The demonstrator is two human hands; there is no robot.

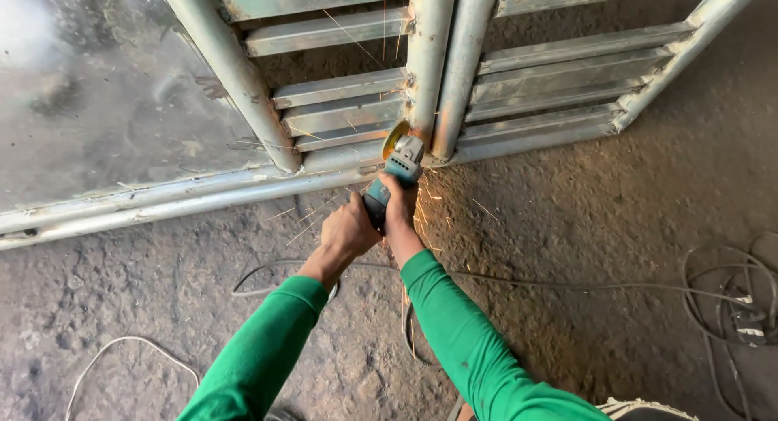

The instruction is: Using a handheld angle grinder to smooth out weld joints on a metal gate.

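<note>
Fingers of both hands are clamped around the angle grinder (pixel 387 186): left hand (pixel 347 233) at the rear, right hand (pixel 399 214) alongside for steadiness. Its disc (pixel 395 137) is pressed at twelve o'clock against the steel gate frame (pixel 427 56); sparks are thrown toward six, over the dirt floor (pixel 583 218).

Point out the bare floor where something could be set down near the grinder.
Bare floor lies right of the hands, between the metal gate frame and the thin cable. More lies left, below the frame's bottom rail. Crowded: cable coils far right, and sparks around the angle grinder held by left hand and right hand.
</note>
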